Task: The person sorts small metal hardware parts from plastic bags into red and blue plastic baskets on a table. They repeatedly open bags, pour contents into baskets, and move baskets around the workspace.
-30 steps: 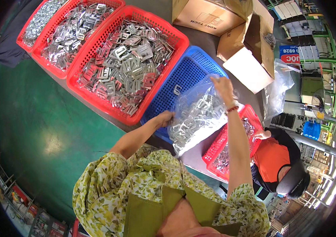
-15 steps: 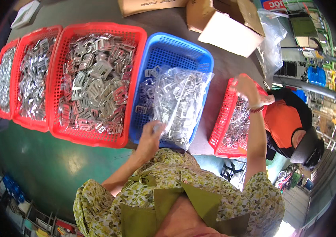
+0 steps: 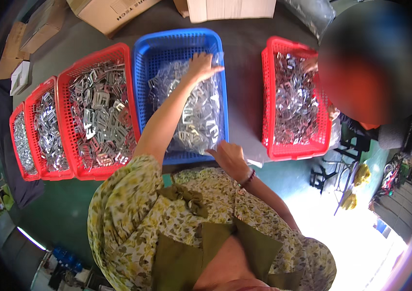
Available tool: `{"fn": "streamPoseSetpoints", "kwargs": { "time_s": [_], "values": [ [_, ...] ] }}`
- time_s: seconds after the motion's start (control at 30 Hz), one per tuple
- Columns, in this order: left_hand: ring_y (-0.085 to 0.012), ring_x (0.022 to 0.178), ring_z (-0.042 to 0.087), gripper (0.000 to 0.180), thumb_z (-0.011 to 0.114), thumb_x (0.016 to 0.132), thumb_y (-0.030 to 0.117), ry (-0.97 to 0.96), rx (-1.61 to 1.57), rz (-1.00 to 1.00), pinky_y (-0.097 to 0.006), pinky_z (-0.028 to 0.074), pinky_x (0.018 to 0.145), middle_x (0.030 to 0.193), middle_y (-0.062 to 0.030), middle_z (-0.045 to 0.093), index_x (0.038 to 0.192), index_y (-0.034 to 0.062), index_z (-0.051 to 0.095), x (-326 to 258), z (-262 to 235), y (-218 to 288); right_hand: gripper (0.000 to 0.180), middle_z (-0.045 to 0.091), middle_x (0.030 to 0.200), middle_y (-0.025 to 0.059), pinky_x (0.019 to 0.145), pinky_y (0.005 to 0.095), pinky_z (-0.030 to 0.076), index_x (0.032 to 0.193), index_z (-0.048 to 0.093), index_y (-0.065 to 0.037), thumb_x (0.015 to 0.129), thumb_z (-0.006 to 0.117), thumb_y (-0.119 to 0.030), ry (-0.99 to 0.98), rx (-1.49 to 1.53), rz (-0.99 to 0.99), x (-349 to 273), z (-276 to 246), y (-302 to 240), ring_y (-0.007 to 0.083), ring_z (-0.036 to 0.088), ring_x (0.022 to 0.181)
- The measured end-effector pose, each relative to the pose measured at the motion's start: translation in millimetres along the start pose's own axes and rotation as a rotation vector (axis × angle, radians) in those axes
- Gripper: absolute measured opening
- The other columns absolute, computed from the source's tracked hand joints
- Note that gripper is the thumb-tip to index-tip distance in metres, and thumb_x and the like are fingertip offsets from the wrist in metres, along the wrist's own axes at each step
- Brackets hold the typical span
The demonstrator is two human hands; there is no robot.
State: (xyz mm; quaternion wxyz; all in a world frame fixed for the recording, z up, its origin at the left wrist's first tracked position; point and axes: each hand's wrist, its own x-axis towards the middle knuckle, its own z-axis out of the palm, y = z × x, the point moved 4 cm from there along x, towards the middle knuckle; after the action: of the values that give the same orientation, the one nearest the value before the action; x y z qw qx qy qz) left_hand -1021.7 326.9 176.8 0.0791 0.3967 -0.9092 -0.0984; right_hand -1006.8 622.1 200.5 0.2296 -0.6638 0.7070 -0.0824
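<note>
A clear plastic bag [image 3: 186, 126] filled with silvery metal buckles lies in the blue basket [image 3: 140, 46]. My left hand [image 3: 202, 68] reaches across and rests on the far end of the bag, thumb stretched out to the right and fingers apart. At the near right corner, my right hand [image 3: 231, 159] pinches the edge of the plastic between thumb and fingers. Some buckles show along the left side of the basket; whether they are loose or under the film, I cannot tell.
Left of the blue basket stand several red baskets of metal parts, the nearest a large red basket [image 3: 130, 72]. Further right, a co-worker's hand [image 3: 310, 64] is at another red basket [image 3: 267, 97]. Cardboard boxes [image 3: 104, 14] sit at the back of the table.
My right hand has come left from the right-hand red basket to the bag. My left hand has gone from the bag's near side to its far end. The view has shifted.
</note>
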Motion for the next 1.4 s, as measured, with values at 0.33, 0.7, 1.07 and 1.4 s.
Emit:
{"fn": "streamPoseSetpoints", "kwargs": {
  "time_s": [0.33,0.7,1.07,1.4],
  "values": [
    [-0.0244,0.086,0.053,0.004,0.071,0.076,0.008,0.493,-0.375,0.333,-0.038,0.038,0.082,0.090,-0.0058,0.059,0.077,0.0112,0.068,-26,-41,-10,0.014,0.065,0.066,0.0128,0.051,0.0425,0.049,0.077,0.064,-0.008,0.083,0.053,-0.013,0.182,0.240,0.068,13,26,9,0.0307,0.066,0.062],
    [-0.0313,0.083,0.061,0.031,0.057,0.089,0.035,0.502,-0.342,0.172,-0.039,0.046,0.078,0.085,-0.0165,0.065,0.091,0.0058,0.070,24,-188,16,0.019,0.060,0.060,0.0084,0.051,0.0410,0.046,0.068,0.061,-0.011,0.081,0.065,-0.024,0.334,0.145,0.008,-29,-140,-55,0.0283,0.061,0.056],
    [-0.0334,0.065,0.060,0.041,0.054,0.092,0.032,0.495,-0.379,0.269,-0.041,0.044,0.058,0.071,-0.0232,0.060,0.075,-0.0036,0.061,6,-295,74,0.011,0.066,0.085,0.0120,0.054,0.0277,0.048,0.074,0.066,0.003,0.071,0.075,-0.003,0.519,0.629,-0.105,-78,-233,-26,0.0165,0.063,0.067],
    [-0.0257,0.106,0.057,0.068,0.034,0.097,0.056,0.148,-0.827,0.372,-0.039,0.042,0.094,0.110,-0.0160,0.062,0.119,-0.0063,0.052,70,-259,93,0.013,0.054,0.072,-0.0025,0.050,0.0211,0.036,0.088,0.065,0.002,0.084,0.057,-0.008,0.992,1.067,0.249,-63,-222,74,0.0028,0.043,0.057]
  ]
}}
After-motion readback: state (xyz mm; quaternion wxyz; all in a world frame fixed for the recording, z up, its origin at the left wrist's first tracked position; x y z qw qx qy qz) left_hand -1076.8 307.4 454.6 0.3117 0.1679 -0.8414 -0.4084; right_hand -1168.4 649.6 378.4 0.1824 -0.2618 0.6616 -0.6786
